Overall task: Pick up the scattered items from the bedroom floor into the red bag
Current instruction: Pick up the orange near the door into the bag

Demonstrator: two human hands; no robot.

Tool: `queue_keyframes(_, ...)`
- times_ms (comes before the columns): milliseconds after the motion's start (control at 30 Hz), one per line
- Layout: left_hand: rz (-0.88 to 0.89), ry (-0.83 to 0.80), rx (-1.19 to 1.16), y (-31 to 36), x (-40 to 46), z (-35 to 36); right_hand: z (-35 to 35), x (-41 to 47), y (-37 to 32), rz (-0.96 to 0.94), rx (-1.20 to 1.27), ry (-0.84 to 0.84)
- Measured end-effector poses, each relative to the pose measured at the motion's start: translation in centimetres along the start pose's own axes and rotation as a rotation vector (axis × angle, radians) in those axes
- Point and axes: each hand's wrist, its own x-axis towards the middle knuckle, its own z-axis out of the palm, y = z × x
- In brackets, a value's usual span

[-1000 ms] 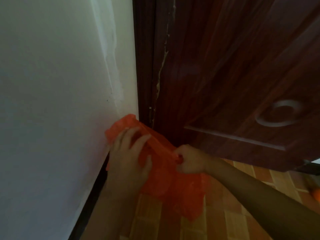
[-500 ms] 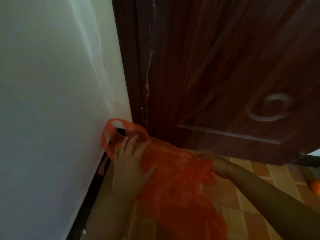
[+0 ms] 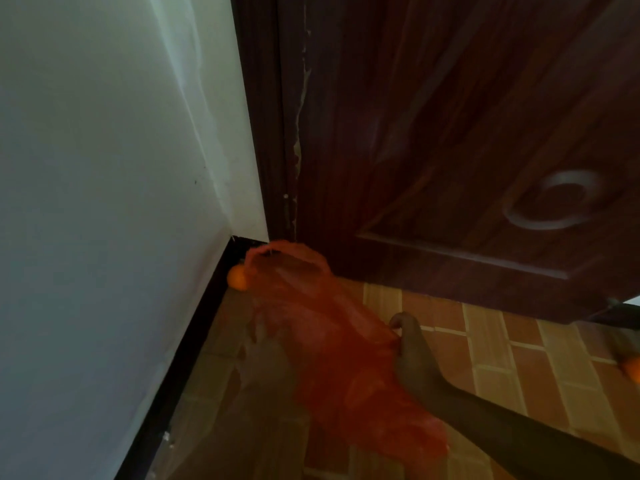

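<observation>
1. Red plastic, thin and see-through: the bag [image 3: 332, 344] lies stretched along the floor [image 3: 485, 341] toward the room corner, its mouth nearest the door [image 3: 450, 133], open and facing the corner.
2. Right hand [image 3: 412, 351] sits on the side of the bag away from the wall [image 3: 104, 168], fingers curled and bunching the plastic. Keep that hold firm; it anchors the bag.
3. Left hand [image 3: 266, 362] shows only as a dim shape through the plastic on the wall side of the bag. Whether its fingers are curled or flat, you cannot tell from this view.
4. Orange ball [image 3: 237, 277] rests in the corner against the dark skirting [image 3: 194, 341], just beside the bag's mouth, touching or nearly so. A second orange thing [image 3: 632, 368] lies well apart from the bag, out past the door's free edge.
5. Step in hand, as it looks: getting the corner ball into the mouth. Hold the rim wide and low to the floor, sweep the ball in instead of lifting the bag over it, and mind the thin film snagging on the skirting.
6. Against half a second ago: the bag then hung higher in front of the wall with the left hand plainly spread on it, bare; now the bag is down on the floor, the left hand is under the plastic, and the corner ball has come into sight.
</observation>
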Motion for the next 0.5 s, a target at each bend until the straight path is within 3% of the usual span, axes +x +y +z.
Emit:
queue_keyframes(100, -0.138, 0.07, -0.177, -1.3, 0.3, 1.3, 1.2, 0.4, 0.1, 0.194, 0.248, -0.021)
queue_keyframes(233, -0.052, 0.067, -0.405, -1.4, 0.6, 2.0, 2.5, 1.0, -2.9, 0.457, 0.596, -0.196)
queue_keyframes(333, -0.051, 0.02, -0.541, -1.5, 0.6, 2.0, 3.2, 2.2, -4.7, 0.534, 0.823, -0.274)
queue_keyframes(500, -0.213, 0.073, -0.85, -2.5, 1.0, 1.0, 2.7, 4.7, -5.9, 0.549, 0.998, -0.24)
